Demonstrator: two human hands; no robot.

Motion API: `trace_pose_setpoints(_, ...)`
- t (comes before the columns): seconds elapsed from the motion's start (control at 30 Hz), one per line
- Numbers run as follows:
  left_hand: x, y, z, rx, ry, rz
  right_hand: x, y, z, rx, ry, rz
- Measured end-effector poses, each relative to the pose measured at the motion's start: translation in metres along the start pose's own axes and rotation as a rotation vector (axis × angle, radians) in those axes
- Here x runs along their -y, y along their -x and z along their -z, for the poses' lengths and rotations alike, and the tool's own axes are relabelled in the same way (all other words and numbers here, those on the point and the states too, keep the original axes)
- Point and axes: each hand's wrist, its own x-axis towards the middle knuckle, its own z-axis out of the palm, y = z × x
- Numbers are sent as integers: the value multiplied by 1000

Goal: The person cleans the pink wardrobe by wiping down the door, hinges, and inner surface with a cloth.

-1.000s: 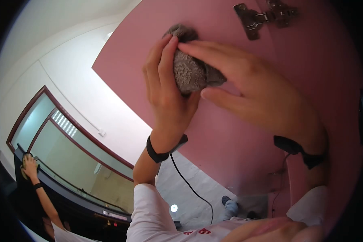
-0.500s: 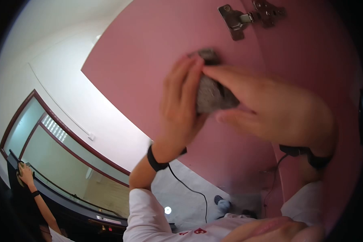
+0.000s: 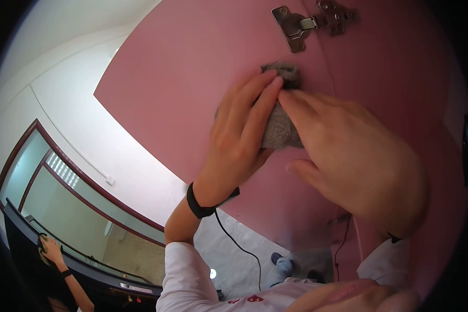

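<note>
A folded grey-brown cloth (image 3: 282, 127) lies against the pink cabinet door (image 3: 177, 78), just below a metal hinge (image 3: 295, 30). My left hand (image 3: 239, 132) is wrapped over the cloth's left side, fingers close together and pointing up. From the right, my right hand (image 3: 359, 151) reaches across with its fingertips on the cloth, meeting the left fingertips. Its thumb stands apart below. Part of the cloth bulges out above the fingertips; the rest of it is hidden under both hands.
A pink side panel (image 3: 400, 67) joins the door along a seam at the right. Black cables (image 3: 237, 242) hang near my wrists. At lower left, another person's hand (image 3: 51, 248) holds a cloth at a dark-edged surface beside a framed window (image 3: 83, 203).
Both my hands and the cloth have shifted a little to the right in view, and the right thumb is farther from the cloth. The other person's hand has moved right and down.
</note>
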Motion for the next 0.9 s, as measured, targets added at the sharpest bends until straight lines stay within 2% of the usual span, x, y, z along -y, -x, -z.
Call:
trace_pose_setpoints(0.07, 8, -16, 11, -56, -45, 8, 8, -7, 14, -176, 28, 92)
trace_pose_setpoints(0.1, 12, -27, 16, -115, -90, 11, 10, -17, 15, -170, 41, 90)
trace_pose_setpoints(0.17, 22, -55, 24, -210, -144, 7, 10, -41, 11, -804, -51, 389)
trace_pose_setpoints(0.23, 22, -63, 15, -284, -199, 1, 6, -37, 11, -773, -58, 310)
trace_pose_setpoints(0.33, 9, -62, -1, -216, -118, -97, -7, -24, -5, -748, -50, 180)
trace_pose_setpoints(0.4, -9, -47, -15, -125, -62, -2, -24, -11, -20, -756, -24, 125)
trace_pose_setpoints(0.5, -22, -25, -23, -53, -62, 24, -25, 5, -19, -665, 78, 104)
trace_pose_setpoints(0.57, -32, -13, -33, -1, -69, 40, -21, 19, -11, -323, 43, -61)
trace_pose_setpoints(0.6, -36, -5, -42, 5, -57, 0, -25, 24, -11, -322, 42, -66)
trace_pose_setpoints(0.67, -38, 7, -51, 11, -44, -35, -34, 30, -12, -17, 123, -202)
trace_pose_setpoints(0.7, -38, 11, -51, 42, -34, -79, -32, 35, -10, -3, 123, -199)
trace_pose_setpoints(0.77, -38, 12, -56, 64, -18, -124, -30, 49, -7, -187, 55, -160)
trace_pose_setpoints(0.8, -37, 8, -58, -9, -49, -147, -37, 54, -9, -183, 61, -166)
trace_pose_setpoints(0.87, -35, -3, -64, -91, -78, -156, -51, 61, -14, -369, 29, -91)
trace_pose_setpoints(0.9, -34, -11, -69, -142, -49, -115, -50, 58, -18, -356, 30, -94)
